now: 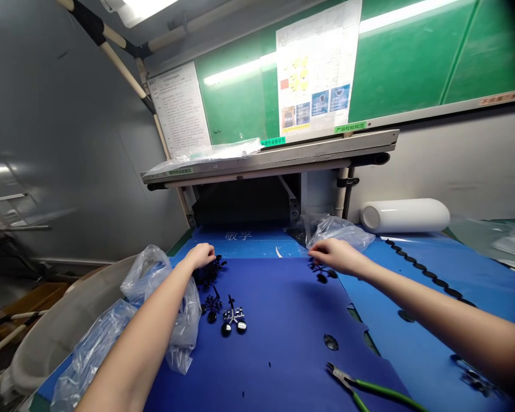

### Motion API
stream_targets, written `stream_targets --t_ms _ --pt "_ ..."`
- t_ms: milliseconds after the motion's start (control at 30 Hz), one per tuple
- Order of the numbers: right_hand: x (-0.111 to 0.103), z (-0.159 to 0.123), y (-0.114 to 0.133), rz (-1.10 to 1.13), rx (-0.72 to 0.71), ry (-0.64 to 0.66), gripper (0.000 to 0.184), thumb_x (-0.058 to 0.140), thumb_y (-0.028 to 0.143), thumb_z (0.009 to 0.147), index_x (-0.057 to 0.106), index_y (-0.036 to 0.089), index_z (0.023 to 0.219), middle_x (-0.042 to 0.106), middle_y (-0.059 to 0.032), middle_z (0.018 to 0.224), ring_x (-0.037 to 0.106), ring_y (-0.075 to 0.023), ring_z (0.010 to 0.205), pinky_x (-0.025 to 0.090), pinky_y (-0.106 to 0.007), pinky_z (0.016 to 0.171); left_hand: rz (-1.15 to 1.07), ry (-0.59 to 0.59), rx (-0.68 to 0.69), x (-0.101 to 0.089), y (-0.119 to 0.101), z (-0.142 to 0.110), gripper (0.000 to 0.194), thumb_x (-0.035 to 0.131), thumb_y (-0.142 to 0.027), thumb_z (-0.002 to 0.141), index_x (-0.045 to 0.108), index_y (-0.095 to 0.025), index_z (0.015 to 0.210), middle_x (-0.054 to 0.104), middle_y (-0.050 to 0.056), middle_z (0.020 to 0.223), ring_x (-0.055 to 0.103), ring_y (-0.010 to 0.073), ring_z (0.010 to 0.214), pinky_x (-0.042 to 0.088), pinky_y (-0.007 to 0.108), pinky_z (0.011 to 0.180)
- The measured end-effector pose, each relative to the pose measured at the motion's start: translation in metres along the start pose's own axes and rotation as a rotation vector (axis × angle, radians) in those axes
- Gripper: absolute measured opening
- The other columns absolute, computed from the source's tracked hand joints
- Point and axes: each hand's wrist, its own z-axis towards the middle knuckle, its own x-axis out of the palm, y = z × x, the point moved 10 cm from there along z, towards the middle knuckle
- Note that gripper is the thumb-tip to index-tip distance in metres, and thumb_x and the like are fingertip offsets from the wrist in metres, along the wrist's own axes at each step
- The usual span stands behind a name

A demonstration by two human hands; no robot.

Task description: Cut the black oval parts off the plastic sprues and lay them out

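Observation:
My left hand (201, 255) reaches forward over the blue mat (283, 320), its fingers curled on a cluster of black plastic moulded parts (210, 272). My right hand (337, 256) stretches out at the same depth, with fingers pinched on another black moulded piece (321, 273) beside a clear plastic bag (337, 229). More black parts on sprues (229, 317) lie on the mat between my arms, with round black caps among them.
Green-handled cutters (369, 389) lie at the front right. A row of black discs (424, 270) runs along the right. A crumpled clear bag (163, 303) lines a grey bin (47, 337) at left. A white roll (405, 215) and a shelf (274, 157) stand behind.

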Motion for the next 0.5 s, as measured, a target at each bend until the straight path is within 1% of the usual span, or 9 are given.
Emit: stream_targets --t_ms 67,133,233,300,400,433,467,500 --pt "0.019 0.007 0.041 0.059 -0.113 0.058 0.021 0.045 0.031 0.088 0.058 0.015 0.092 0.061 -0.0022 0.090 0.059 -0.0152 0.078 0.048 -0.034 0.071 -0.005 0.024 0.006 0.002 -0.003 -0.002 0.022 0.050 -0.031 0.083 0.054 -0.015 0.098 0.058 0.006 0.097 0.057 0.0176 0.082 0.048 0.037 0.071" --pt "0.044 0.017 0.080 0.101 -0.196 0.113 0.020 0.045 0.030 0.087 0.057 0.015 0.094 0.060 -0.0029 0.094 0.058 -0.0155 0.079 0.048 -0.034 0.071 -0.007 0.032 0.018 0.001 -0.009 -0.008 0.022 0.049 -0.032 0.083 0.055 -0.014 0.096 0.058 0.005 0.094 0.058 0.0166 0.078 0.049 0.035 0.068" --pt "0.077 0.032 0.128 0.128 -0.256 0.170 0.020 0.048 0.028 0.086 0.055 0.014 0.099 0.059 -0.0041 0.097 0.058 -0.0161 0.081 0.049 -0.035 0.071 0.004 -0.027 0.069 -0.014 -0.021 -0.023 0.025 0.049 -0.033 0.083 0.055 -0.013 0.096 0.058 0.004 0.095 0.058 0.0191 0.082 0.048 0.037 0.071" --pt "0.092 0.037 0.155 0.137 -0.278 0.201 0.021 0.048 0.028 0.086 0.054 0.015 0.101 0.058 -0.0045 0.101 0.058 -0.0172 0.083 0.048 -0.036 0.072 0.019 -0.080 0.110 -0.027 -0.030 -0.034 0.024 0.050 -0.032 0.082 0.056 -0.013 0.096 0.058 0.004 0.095 0.057 0.0201 0.085 0.048 0.039 0.073" --pt "0.101 0.034 0.184 0.159 -0.315 0.260 0.022 0.049 0.029 0.085 0.055 0.014 0.101 0.057 -0.0036 0.102 0.057 -0.0193 0.085 0.048 -0.036 0.072 0.040 -0.176 0.151 -0.044 -0.050 -0.049 0.019 0.049 -0.029 0.083 0.056 -0.014 0.093 0.058 0.005 0.096 0.056 0.0186 0.087 0.046 0.039 0.077" --pt "0.099 0.032 0.189 0.166 -0.328 0.276 0.023 0.048 0.029 0.086 0.055 0.015 0.102 0.058 -0.0034 0.101 0.057 -0.0192 0.086 0.048 -0.036 0.073 0.045 -0.229 0.158 -0.048 -0.058 -0.055 0.019 0.048 -0.029 0.084 0.056 -0.015 0.094 0.058 0.006 0.097 0.055 0.0190 0.090 0.045 0.040 0.078" --pt "0.095 0.030 0.190 0.170 -0.339 0.284 0.028 0.045 0.033 0.086 0.056 0.012 0.101 0.059 0.0017 0.096 0.057 -0.0227 0.087 0.048 -0.033 0.074 0.051 -0.287 0.156 -0.050 -0.067 -0.061 0.020 0.046 -0.028 0.085 0.055 -0.015 0.096 0.057 0.006 0.099 0.054 0.0199 0.092 0.044 0.041 0.080" --pt "0.089 0.026 0.187 0.166 -0.348 0.291 0.028 0.042 0.033 0.088 0.057 0.012 0.100 0.059 0.0033 0.093 0.058 -0.0221 0.085 0.048 -0.033 0.074 0.059 -0.340 0.153 -0.051 -0.077 -0.068 0.021 0.044 -0.028 0.085 0.053 -0.015 0.098 0.056 0.007 0.100 0.052 0.0209 0.094 0.042 0.043 0.081"
